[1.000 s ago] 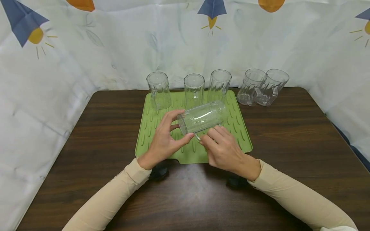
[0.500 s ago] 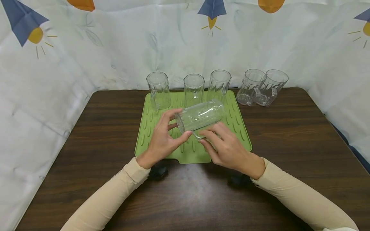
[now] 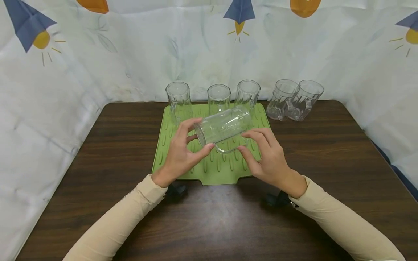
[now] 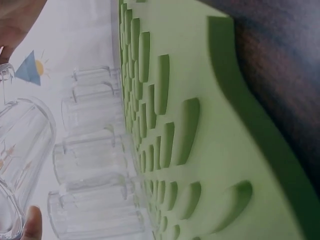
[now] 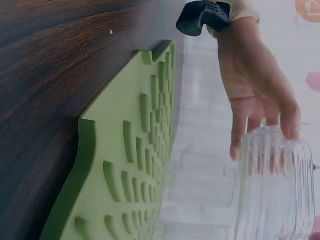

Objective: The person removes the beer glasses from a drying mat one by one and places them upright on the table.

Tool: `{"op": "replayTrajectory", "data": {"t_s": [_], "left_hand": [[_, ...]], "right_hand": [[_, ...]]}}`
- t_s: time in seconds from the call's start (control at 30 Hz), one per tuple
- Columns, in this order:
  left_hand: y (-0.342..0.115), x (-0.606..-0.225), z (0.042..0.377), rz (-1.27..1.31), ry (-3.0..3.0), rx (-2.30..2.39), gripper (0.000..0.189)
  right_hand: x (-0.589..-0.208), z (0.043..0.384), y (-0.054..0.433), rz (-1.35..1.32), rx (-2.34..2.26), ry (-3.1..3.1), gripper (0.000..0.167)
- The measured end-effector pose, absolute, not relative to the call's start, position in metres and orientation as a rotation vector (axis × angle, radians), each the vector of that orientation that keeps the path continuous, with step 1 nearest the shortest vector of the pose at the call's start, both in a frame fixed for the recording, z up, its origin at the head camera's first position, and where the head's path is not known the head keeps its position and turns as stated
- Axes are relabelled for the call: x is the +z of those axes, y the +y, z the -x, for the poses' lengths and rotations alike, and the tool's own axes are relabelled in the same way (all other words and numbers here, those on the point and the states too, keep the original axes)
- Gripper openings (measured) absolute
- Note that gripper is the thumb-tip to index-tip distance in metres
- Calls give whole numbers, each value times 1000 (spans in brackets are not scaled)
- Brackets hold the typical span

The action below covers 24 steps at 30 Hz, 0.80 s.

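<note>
- Glass mug (image 3: pixel 223 125), clear, one, with handle (image 3: pixel 226 152): held in the air above the green mat, on its side and aslant, the right end higher as I see it from behind the hands; handle turned down towards the person.
- Left hand (image 3: pixel 181 152), one: grips the mug's left end, fingers over the top, thumb underneath beside the near root of the handle.
- Right hand (image 3: pixel 269 159), one: by the far part of the handle, thumb and fingertips parted with a gap between them; whether they touch the glass, I cannot tell.
- Green mat (image 3: pixel 219 177), ribbed, one: flat on the counter (image 3: pixel 215 224), which is dark, wood-grained.
- Standing mugs, clear, three: left one (image 3: pixel 179 99), middle one (image 3: pixel 218 95), right one (image 3: pixel 246 92); upright in a row along the mat's far edge, the held mug partly in front of the middle and right ones.
- Further pair, upright on the counter just right of the mat: nearer mug (image 3: pixel 282 99) overlapping outer mug (image 3: pixel 308 99) in view; contact uncertain.
- Pale sheet (image 3: pixel 137 61), printed with blue rockets (image 3: pixel 239 10): behind everything.
- Cream sleeves (image 3: pixel 117 217), two.
</note>
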<state>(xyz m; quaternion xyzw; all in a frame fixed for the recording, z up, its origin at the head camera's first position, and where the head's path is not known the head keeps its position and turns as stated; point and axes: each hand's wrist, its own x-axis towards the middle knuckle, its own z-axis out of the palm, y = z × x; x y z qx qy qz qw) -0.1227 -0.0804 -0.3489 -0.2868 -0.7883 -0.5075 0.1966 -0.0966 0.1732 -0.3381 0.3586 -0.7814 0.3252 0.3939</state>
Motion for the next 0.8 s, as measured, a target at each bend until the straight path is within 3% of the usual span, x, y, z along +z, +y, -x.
{"op": "replayTrajectory", "data": {"t_s": [0.23,0.43,0.8], "left_hand": [[-82,-346,125,800,-2197,-1407,72],[-83,-345,128,797,-2176,-1407,73],[-81,-345,132,809,-2141,-1395,75]], "right_hand": [[-341,100,182,-796,987,-2042,43],[-344,102,186,-699,1133,-2088,26],[-353,101,185,-535,1637,-2171,28]]}}
